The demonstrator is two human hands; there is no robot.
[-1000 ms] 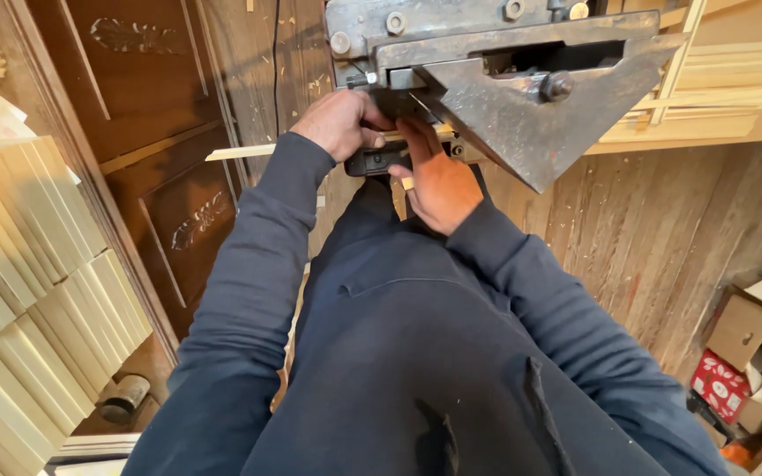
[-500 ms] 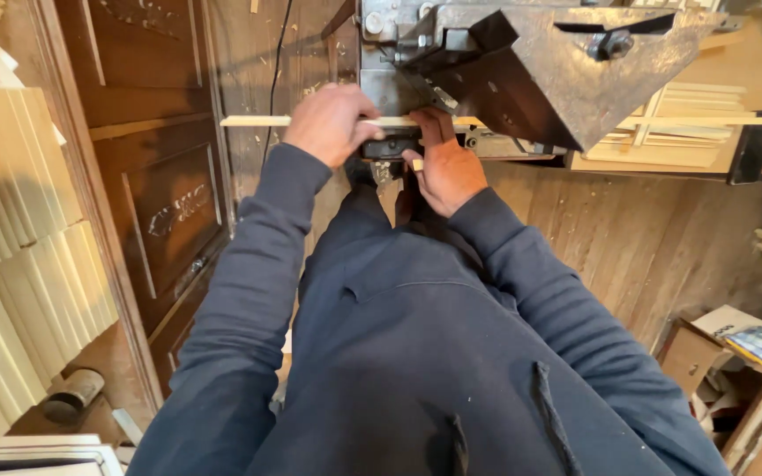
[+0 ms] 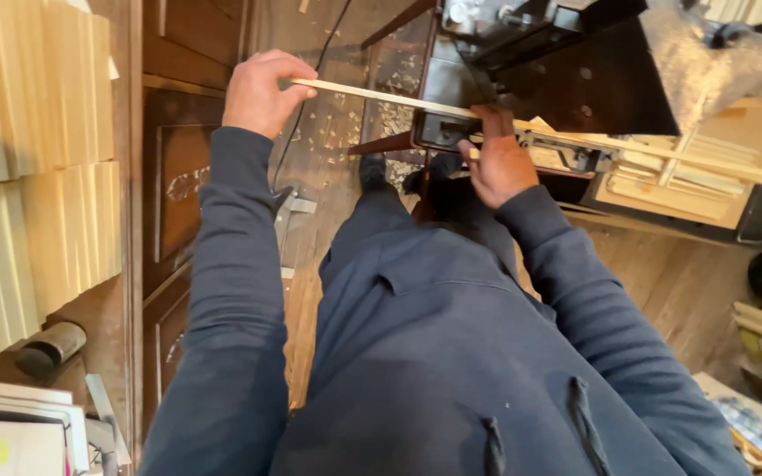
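A long, thin, pale wooden strip (image 3: pixel 372 92) runs across the upper part of the view, passing from the left hand (image 3: pixel 262 92) through a dark metal machine (image 3: pixel 566 75) and out beyond it to the right, where its far end continues over a light wooden bench (image 3: pixel 707 189). The left hand is closed round the free end of the strip, fingers curled over the top, evidently to keep that overhanging end level and in line with the machine's feed. The right hand (image 3: pixel 500 163) lies just at the machine's mouth, fingers bent and pressed against the strip and the small black housing there; whether it truly grips the strip or only bears down on it cannot be told, since the fingertips are hidden against the housing. Its position close to the working point would serve to steady the strip where it enters. Both arms wear dark blue sleeves. Wood chips (image 3: pixel 346 128) are scattered over the plank floor beneath the strip. At the left stands a stack of pale cut boards (image 3: pixel 37 176), set on edge, beside a dark panelled wooden door (image 3: pixel 178 203). A black cable (image 3: pixel 324 53) trails down the floor near the left hand.
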